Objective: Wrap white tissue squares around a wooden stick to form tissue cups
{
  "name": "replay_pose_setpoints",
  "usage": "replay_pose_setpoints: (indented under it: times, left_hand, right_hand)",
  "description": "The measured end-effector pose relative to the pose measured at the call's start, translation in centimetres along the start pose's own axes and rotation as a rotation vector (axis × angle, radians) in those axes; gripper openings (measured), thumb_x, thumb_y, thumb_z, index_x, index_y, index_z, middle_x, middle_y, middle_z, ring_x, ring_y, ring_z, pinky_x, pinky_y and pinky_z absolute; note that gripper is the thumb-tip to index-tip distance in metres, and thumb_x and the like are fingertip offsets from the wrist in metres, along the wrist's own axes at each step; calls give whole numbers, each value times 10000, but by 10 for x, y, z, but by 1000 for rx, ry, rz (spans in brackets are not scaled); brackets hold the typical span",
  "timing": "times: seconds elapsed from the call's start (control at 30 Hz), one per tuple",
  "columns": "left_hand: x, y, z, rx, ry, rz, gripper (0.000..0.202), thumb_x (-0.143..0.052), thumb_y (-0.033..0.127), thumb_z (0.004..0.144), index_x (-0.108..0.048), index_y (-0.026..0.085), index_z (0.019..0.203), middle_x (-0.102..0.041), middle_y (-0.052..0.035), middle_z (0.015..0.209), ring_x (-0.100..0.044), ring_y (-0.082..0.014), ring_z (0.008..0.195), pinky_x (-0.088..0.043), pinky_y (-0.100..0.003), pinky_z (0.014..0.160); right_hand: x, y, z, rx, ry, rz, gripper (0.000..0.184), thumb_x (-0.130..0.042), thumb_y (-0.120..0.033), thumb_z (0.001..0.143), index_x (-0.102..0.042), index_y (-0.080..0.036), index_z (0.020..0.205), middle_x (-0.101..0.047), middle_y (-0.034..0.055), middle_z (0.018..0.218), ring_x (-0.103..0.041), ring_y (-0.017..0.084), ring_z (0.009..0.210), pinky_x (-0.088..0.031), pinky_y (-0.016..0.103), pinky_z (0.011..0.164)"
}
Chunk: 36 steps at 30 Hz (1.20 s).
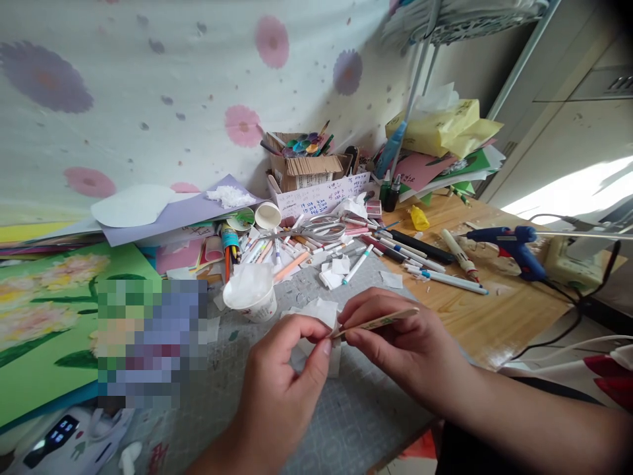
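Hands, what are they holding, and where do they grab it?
The right hand holds a wooden stick between thumb and fingers; the left hand pinches white paper at the stick's tip.

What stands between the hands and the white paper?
Nothing visible. The left hand already pinches the paper, and the right hand holds a stick with its tip at the paper. The cup stands behind them, apart from both hands.

Glue gun [514, 245]: blue, on the wooden table [494, 316].
Paper cup [252, 297]: white, on the grey mat [356, 409].
Markers [357, 264]: scattered behind.
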State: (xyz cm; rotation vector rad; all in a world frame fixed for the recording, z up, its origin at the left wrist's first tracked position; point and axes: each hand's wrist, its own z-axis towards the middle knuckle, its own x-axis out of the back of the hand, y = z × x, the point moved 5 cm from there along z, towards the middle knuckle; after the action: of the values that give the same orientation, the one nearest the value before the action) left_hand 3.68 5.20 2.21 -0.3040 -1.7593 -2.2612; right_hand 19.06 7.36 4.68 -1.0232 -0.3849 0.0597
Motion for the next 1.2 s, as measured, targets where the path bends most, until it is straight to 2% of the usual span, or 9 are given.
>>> replay_pose_setpoints:
  times: [0.2,0.37,0.57,0.7,0.9,1.2]
  left_hand:
    - [-5,-11,0,136,-65,-114,75,-597,230,822,-614,209,752,-653,-23,787,-595,-195,737,-443,-268,666]
    - [-10,-12,-3,146,-132,-157,26,-581,235,832,-582,216,814,-619,2,794,-576,-175,754,-438,-269,688]
    - [-8,-9,-2,143,-102,-131,108,-562,248,851,-593,204,757,-600,17,714,-534,-146,668,-407,-242,620]
    - [-9,-13,-2,219,-103,-214,130,-579,262,856,-605,206,742,-603,26,721,-513,-133,673,-389,-228,611]
    - [-14,-22,-3,343,-82,-487,115,-611,261,845,-638,209,747,-606,26,744,-505,-142,765,-392,-229,682]
    - [-13,-19,-5,395,-66,-582,111,-636,272,825,-675,203,748,-622,15,737,-493,-145,742,-389,-253,696]
  right_hand:
    - [3,3,0,-25,7,66,85,-644,-161,816,-692,-127,754,-688,85,809,-664,179,789,-525,284,713]
    - [2,3,1,-30,1,115,77,-647,-147,810,-691,-123,751,-682,85,801,-656,171,782,-521,275,705]
    - [1,5,-1,-109,-27,185,80,-649,-183,818,-680,-115,789,-685,94,830,-653,174,768,-522,284,682]
    - [1,7,-1,-161,-23,262,82,-647,-194,826,-677,-124,795,-680,81,827,-653,163,771,-527,258,650]
    - [-1,5,-1,-95,-38,309,40,-645,-128,825,-685,-129,822,-682,71,851,-655,144,795,-535,245,689]
    - [0,2,-1,-44,-64,290,57,-630,-106,833,-671,-141,852,-683,67,861,-660,151,816,-540,271,723]
